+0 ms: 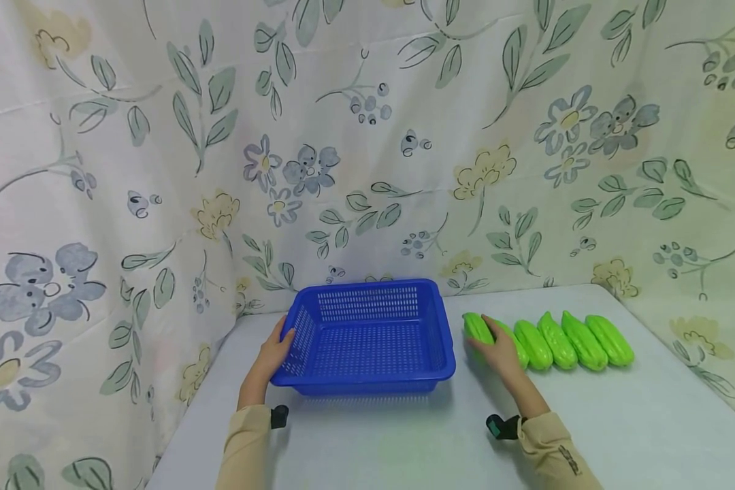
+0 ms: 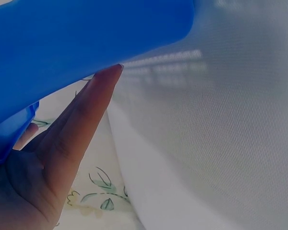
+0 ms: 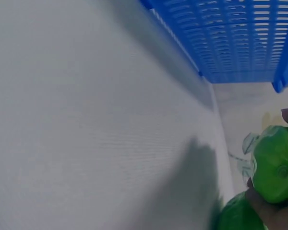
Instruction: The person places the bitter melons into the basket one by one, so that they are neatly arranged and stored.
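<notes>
A blue plastic basket (image 1: 367,340) with slotted walls stands on the table. My left hand (image 1: 275,350) holds its left rim, the thumb at the inner side; in the left wrist view the fingers (image 2: 81,124) lie along the outside under the rim. My right hand (image 1: 499,347) grips the leftmost bright green bitter melon (image 1: 476,328) of a row, just right of the basket. In the right wrist view the held bitter melon (image 3: 277,163) shows its rounded end between thumb and fingers, with another bitter melon (image 3: 240,214) below it.
More bitter melons (image 1: 588,344) lie side by side to the right of my right hand. The white table (image 1: 392,442) runs back to a floral curtain (image 1: 367,170), which also hangs along the left. Dark wrist devices (image 1: 503,427) sit on both wrists.
</notes>
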### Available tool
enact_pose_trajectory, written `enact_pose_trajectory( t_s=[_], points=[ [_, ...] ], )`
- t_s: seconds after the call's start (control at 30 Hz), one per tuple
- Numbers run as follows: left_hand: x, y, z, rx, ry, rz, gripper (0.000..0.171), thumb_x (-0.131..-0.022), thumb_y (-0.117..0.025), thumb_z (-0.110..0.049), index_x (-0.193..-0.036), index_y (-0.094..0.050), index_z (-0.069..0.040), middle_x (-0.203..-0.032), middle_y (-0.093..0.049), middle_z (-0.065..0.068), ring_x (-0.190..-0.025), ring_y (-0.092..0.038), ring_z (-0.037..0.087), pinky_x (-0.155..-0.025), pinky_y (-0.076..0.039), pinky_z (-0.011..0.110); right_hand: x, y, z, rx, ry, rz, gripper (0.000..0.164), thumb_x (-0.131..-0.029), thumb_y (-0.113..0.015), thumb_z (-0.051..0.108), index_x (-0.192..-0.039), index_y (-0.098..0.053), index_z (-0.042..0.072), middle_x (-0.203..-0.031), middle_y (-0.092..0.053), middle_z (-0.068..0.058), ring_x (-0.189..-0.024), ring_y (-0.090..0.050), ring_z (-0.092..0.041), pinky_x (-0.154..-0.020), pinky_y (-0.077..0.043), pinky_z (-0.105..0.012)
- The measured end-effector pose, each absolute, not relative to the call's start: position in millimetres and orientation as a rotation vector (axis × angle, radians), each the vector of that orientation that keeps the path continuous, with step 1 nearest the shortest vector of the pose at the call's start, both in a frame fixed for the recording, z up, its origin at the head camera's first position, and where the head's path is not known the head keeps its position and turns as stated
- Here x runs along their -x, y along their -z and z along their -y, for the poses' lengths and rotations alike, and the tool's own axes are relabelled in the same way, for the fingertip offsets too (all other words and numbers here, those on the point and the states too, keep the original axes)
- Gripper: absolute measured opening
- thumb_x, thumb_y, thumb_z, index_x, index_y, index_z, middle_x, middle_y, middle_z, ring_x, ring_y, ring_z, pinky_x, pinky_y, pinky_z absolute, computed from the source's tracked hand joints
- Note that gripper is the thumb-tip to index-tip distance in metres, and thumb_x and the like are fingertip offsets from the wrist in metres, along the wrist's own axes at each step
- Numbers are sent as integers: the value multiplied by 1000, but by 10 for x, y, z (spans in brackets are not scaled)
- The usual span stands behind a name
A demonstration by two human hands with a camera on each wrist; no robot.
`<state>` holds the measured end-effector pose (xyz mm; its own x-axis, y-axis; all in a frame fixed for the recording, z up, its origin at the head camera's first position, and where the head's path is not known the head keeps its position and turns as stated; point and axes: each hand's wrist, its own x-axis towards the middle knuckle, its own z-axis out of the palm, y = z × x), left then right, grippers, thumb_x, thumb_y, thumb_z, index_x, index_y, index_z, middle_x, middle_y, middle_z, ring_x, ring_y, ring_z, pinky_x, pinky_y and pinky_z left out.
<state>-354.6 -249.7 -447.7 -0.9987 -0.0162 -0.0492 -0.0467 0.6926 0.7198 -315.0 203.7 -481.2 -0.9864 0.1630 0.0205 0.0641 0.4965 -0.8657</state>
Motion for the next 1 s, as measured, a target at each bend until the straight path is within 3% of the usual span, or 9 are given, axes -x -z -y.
enact_pose_trajectory(
  t_s=[0.8,1.0],
  points=[
    [3548,4463,2476,70,-1221,-2857,59,-107,-30,-31,-157,-10,-7,-157,-21,30,-140,-26,56,-109,-28,70,3177,4329,-2006,96,-1508,2521,73,-96,-62,23,-154,-23,1,-159,-24,-25,-147,-25,-42,-119,-24,-56],
    [3548,4468,2478,75,-1224,-2857,59,-107,-30,-31,-157,-11,-7,-157,-21,30,-140,-26,56,-109,-29,70,3194,4202,-1950,94,-1508,2512,74,-95,-63,26,-154,-24,3,-156,-30,-26,-137,-37,-41,-111,-35,-57]
  ],
)
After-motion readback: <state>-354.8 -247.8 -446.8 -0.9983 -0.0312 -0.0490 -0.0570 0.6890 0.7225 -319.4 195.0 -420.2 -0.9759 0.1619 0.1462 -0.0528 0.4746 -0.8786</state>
